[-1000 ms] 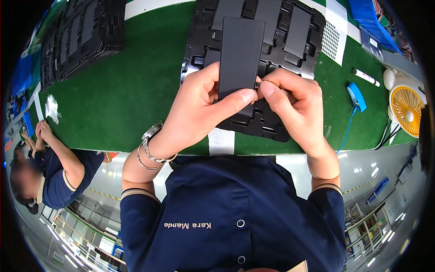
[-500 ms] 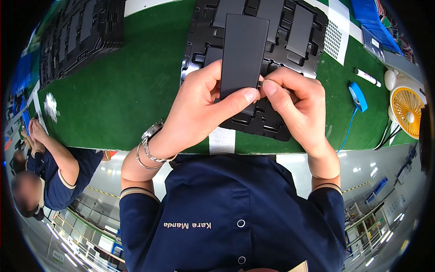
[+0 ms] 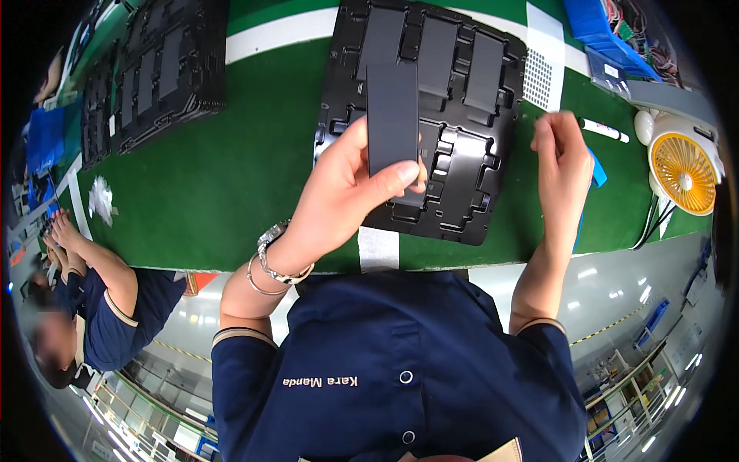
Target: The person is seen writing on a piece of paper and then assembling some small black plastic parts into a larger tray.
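Note:
My left hand (image 3: 346, 173) grips a flat dark grey rectangular pack (image 3: 392, 115), its thumb across the lower end of the front face. The pack is held upright above a black moulded plastic tray (image 3: 462, 212). Similar grey packs (image 3: 436, 58) lie in the far row of tray pockets; at least one near pocket on the right holds none. Away from the pack, my right hand (image 3: 560, 150) is over the green mat to the right of the tray. Its fingers are curled closed, and whatever may be between them cannot be made out.
A stack of black trays (image 3: 165, 77) stands far left. Right of my tray are a dotted white sheet (image 3: 543, 65), a marker pen (image 3: 604, 129), a blue corded object (image 3: 598, 171) and a yellow fan (image 3: 682, 175). Crumpled clear plastic (image 3: 100, 200) and a co-worker (image 3: 115, 300) are at left.
My right hand has left the pack's lower edge and moved right, past the tray. My left hand still grips the pack, now turned to look narrower and held slightly lower.

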{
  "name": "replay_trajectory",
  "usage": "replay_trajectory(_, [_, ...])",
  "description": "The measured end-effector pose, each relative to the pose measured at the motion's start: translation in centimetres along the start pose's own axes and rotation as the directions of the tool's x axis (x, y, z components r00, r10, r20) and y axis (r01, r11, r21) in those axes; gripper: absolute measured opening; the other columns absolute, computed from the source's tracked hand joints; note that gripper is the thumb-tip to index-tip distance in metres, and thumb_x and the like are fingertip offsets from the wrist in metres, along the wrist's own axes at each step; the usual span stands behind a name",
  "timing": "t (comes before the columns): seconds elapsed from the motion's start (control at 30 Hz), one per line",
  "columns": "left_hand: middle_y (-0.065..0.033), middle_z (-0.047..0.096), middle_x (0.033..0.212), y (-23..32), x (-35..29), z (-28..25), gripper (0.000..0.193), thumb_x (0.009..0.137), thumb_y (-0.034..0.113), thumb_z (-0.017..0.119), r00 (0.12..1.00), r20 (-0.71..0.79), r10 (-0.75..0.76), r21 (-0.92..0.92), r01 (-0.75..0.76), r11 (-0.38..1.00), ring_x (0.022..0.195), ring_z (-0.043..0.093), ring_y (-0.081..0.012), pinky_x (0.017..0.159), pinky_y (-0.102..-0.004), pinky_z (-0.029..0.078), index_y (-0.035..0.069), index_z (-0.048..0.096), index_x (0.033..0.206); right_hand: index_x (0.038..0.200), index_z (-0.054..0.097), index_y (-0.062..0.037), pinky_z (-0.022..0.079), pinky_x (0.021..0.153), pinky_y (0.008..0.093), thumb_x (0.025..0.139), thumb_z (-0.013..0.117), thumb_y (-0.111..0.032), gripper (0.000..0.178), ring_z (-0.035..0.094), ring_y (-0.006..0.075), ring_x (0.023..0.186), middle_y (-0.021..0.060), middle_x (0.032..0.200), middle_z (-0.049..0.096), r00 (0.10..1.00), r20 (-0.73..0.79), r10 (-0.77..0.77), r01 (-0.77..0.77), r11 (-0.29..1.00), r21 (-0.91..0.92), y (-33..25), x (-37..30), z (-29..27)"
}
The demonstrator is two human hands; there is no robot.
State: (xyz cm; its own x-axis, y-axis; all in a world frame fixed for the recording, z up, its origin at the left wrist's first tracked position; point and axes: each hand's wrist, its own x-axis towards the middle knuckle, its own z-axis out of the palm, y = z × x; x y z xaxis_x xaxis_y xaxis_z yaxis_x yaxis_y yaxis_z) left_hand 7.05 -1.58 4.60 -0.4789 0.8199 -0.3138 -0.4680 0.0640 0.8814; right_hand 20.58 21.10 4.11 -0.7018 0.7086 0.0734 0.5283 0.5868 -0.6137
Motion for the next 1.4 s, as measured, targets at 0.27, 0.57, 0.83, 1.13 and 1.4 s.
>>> replay_trajectory(0.27, [-0.0083, 0.057, 0.097, -0.3, -1.8, 2.1, 0.037, 0.097, 0.008, 0.053, 0.997, 0.074, 0.039, -0.007, -0.039, 0.999, 0.085, 0.06, -0.0154, 0.077, -0.0309, 0.05, 0.002, 0.035, 0.128, 0.093, 0.062, -0.0019, 0.046, 0.078, 0.033, 0.081, 0.065, -0.001, 0.012, 0.059, 0.0251, 0.087, 0.0125, 0.097, 0.059, 0.948, -0.086, -0.306, 0.317, 0.93, 0.188, -1.6, -4.1, -0.3])
replay_trajectory(0.57, [-0.0059, 0.054, 0.099, -0.9, -3.8, 3.5, 0.043, 0.094, 0.003, 0.054, 0.994, 0.008, 0.108, -0.037, -0.108, 0.993, 0.084, 0.059, -0.0134, 0.076, -0.03, 0.049, 0.002, 0.032, 0.131, 0.095, 0.055, 0.0031, 0.048, 0.076, 0.0291, 0.097, 0.058, -0.009, 0.013, 0.059, 0.0132, 0.079, 0.0066, 0.097, 0.051, 0.838, 0.45, -0.308, -0.366, 0.294, 0.883, -6.1, -6.8, 1.9])
replay_trajectory(0.83, [-0.0063, 0.051, 0.106, -1.6, -4.5, 3.4, 0.043, 0.093, 0.004, 0.056, 0.991, -0.037, 0.132, 0.044, -0.131, 0.99, 0.088, 0.056, -0.0084, 0.072, -0.024, 0.051, 0.002, 0.032, 0.129, 0.09, 0.056, 0.0021, 0.047, 0.074, 0.0282, 0.093, 0.06, -0.005, 0.008, 0.057, 0.0137, 0.078, 0.0069, 0.094, 0.053, 0.88, 0.382, -0.283, -0.206, 0.498, 0.843, -6.6, -7.5, 2.1])
replay_trajectory(1.13, [-0.0142, 0.054, 0.109, -1.1, -4.8, 3.6, 0.053, 0.087, 0.004, 0.06, 0.952, -0.06, 0.3, 0.469, -0.238, 0.851, 0.096, 0.061, -0.0219, 0.082, -0.0336, 0.05, -0.001, 0.031, 0.13, 0.089, 0.058, 0.0014, 0.046, 0.068, 0.0287, 0.086, 0.064, -0.001, 0.007, 0.056, 0.0167, 0.075, 0.0081, 0.087, 0.058, 0.906, 0.206, -0.37, 0.121, 0.693, 0.711, -6.6, -7.5, 2.2])
replay_trajectory(1.4, [-0.022, 0.058, 0.105, -0.6, -4.8, 3.7, 0.051, 0.085, 0.005, 0.061, 0.954, -0.009, 0.301, 0.652, -0.223, 0.725, 0.091, 0.065, -0.0351, 0.077, -0.0407, 0.051, -0.004, 0.031, 0.126, 0.09, 0.058, 0.0021, 0.046, 0.067, 0.0272, 0.086, 0.064, -0.001, 0.007, 0.056, 0.0145, 0.075, 0.0075, 0.087, 0.057, 0.915, 0.207, -0.347, 0.127, 0.734, 0.667, -6.6, -7.9, 2.0])
